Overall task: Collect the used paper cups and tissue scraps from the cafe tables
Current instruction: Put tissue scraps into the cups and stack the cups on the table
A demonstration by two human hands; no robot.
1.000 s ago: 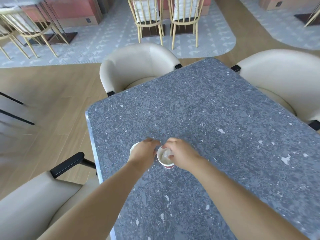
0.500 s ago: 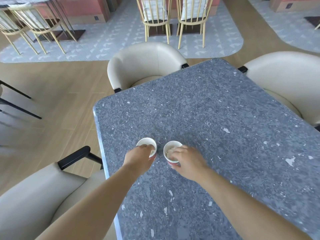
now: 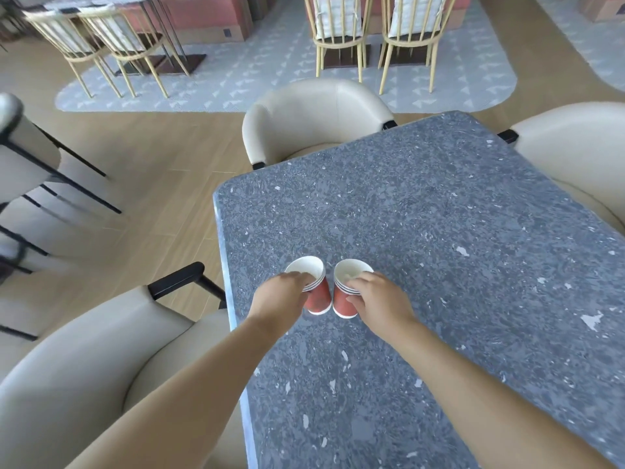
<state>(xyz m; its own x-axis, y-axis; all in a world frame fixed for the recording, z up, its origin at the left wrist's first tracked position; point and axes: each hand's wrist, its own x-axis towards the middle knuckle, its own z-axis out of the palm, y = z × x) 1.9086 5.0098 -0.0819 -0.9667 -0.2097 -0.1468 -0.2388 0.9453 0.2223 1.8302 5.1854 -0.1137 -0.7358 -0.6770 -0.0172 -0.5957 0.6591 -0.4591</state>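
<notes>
- Head view: your left hand grips the left cup stack at its rims. The fingers curl over the near edge and into the mouth of the top cup.
- Your right hand grasps the right cup stack. The fingertips hook over the rim and the thumb presses against the red wall.
- Each stack shows several white rims nested one inside another above red walls. The two stacks sit side by side between your hands, nearly touching.
- A pale crumpled lump that looks like a tissue scrap lies inside the top cup of the right stack.
- Both stacks are over the grey speckled tabletop, close to its left edge. You cannot tell whether their bases rest on it or are just clear of it.
- Cream armchairs ring the tabletop: the near armchair by your left forearm, the far armchair at the end, and the right armchair.
- Beyond them, on the wooden floor, lies a patterned grey rug with two spindle-back chairs on it.
</notes>
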